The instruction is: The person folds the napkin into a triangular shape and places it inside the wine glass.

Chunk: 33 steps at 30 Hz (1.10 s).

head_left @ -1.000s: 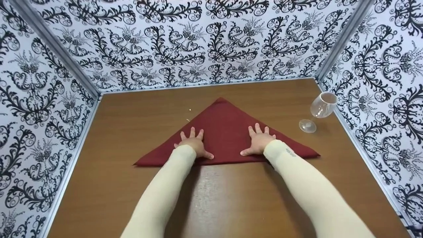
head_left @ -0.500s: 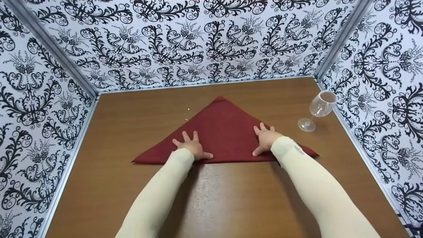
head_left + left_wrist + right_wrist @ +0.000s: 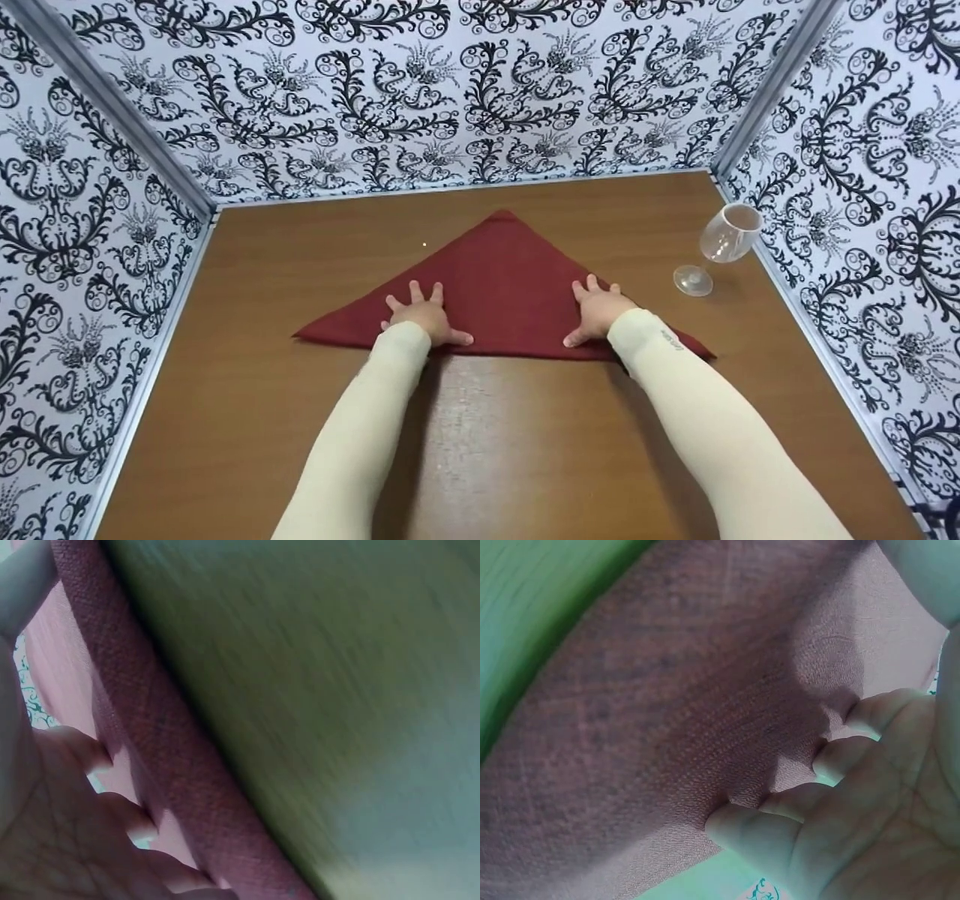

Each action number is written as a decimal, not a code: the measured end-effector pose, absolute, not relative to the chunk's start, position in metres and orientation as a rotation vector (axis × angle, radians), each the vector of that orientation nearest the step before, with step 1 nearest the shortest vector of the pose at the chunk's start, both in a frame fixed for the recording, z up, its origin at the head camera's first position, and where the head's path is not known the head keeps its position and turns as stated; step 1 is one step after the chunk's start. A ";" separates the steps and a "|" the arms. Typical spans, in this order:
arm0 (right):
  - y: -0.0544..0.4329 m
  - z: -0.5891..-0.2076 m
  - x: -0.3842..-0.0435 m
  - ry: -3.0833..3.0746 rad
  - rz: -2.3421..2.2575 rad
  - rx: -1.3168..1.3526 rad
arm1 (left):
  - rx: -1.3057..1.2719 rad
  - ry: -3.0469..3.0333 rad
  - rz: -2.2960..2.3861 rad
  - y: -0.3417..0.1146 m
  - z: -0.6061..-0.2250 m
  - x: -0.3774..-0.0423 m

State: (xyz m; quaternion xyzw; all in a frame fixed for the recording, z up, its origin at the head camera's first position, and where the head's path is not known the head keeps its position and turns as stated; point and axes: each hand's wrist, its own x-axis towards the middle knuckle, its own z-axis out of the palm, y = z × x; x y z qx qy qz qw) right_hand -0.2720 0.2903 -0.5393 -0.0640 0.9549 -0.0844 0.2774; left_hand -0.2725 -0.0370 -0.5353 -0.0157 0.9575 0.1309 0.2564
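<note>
Well, start with the red cloth [image 3: 510, 285], laid flat in the middle of the brown table [image 3: 487, 465]. Shaped like a big triangle, with one point far off and the long edge close. Looks folded along that long edge. Seems to be a smoothing step, going by the hands.

On the left part, see the left hand [image 3: 424, 315], spread wide on the cloth, pinching nothing. On the right part, find the right hand [image 3: 600, 311], spread too, with its thumb toward the middle. See small ripples by its fingers [image 3: 754, 836] in the right wrist view.

To do this well, best to press softly and stroke out to the two side corners, both hands together. Best to rub those ripples flat, but not to push hard, for fear of slipping layers and a crooked edge.

Farther out, mind the clear glass [image 3: 726, 240], standing near the right wall [image 3: 870, 225], well apart from the cloth. Swing the right sleeve [image 3: 712, 412] wide of it. Notice also a tiny white speck [image 3: 424, 244] past the left slope. Best not to drag the cloth over it.
</note>
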 end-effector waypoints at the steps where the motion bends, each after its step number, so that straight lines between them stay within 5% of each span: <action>1: 0.290 -0.539 -0.271 2.568 -0.225 -0.170 | -0.037 2.607 0.361 -0.038 -0.535 -0.273; 33: 0.291 -0.535 -0.267 2.586 -0.223 -0.153 | -0.022 2.590 0.348 -0.044 -0.554 -0.294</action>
